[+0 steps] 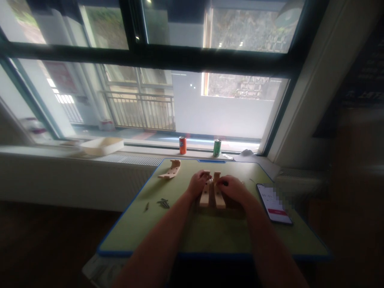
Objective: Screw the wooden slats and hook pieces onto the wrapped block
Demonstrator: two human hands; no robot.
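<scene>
Two light wooden pieces lie side by side on the table in front of me, a narrow gap between them. Each has a raised far end, and dark holes show in the left one. My left hand (198, 183) is closed around the far part of the left wooden piece (205, 197). With bent fingers pressed together, my right hand (233, 188) grips the right wooden piece (220, 198) near its far half. Something small and shiny shows between the fingertips, too blurred to name. Both pieces' far sides are partly covered by my fingers.
The green table (192, 236) has a blue rim. A curved wooden part with holes (171, 170) lies back left, near a pile of screws (163, 203) and a small pointed bit (147, 207). A phone (274, 204) lies right. Orange (183, 145) and green cans (217, 148) stand on the sill.
</scene>
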